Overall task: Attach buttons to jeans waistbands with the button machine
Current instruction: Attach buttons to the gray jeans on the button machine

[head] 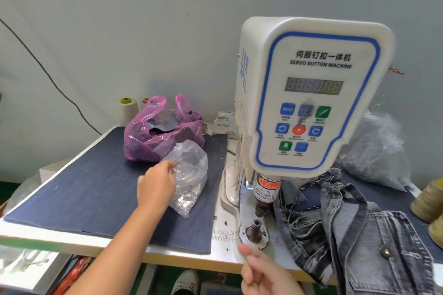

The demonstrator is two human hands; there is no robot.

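Step in hand, by my read: fetching a button w/ the left hand [157,183] from the clear bag [189,175], which lies on the tabletop [72,235] left of the button machine [309,93]. Left hand's fingers are curled at the bag's mouth, touching or pinching the plastic; can't tell if a button is in them yet. Right hand [261,275] hovers just in front of the machine's lower die post [255,229], fingers loosely curled, thumb up, holding nothing I can see.

Jeans [347,223] are bunched right of the machine, one edge up against the press head; one button [385,251] already shows on the denim. Nothing sits on the die post, so the waistband isn't loaded.

Next move, prob.: pick one button out, seat it on the die, then pull the waistband over the post w/ the right hand. Needs fingers clear of the press; the warning label [266,190] says as much.

Containers:
- Clear bag, left of machine: small silvery buttons heaped in its lower part.
- Pink bag [163,132], behind the clear bag, further left of machine: dark fabric scraps.
- Crumpled clear plastic bag [376,151], right of machine: contents not readable.

Thread cone [128,110] behind the pink bag.
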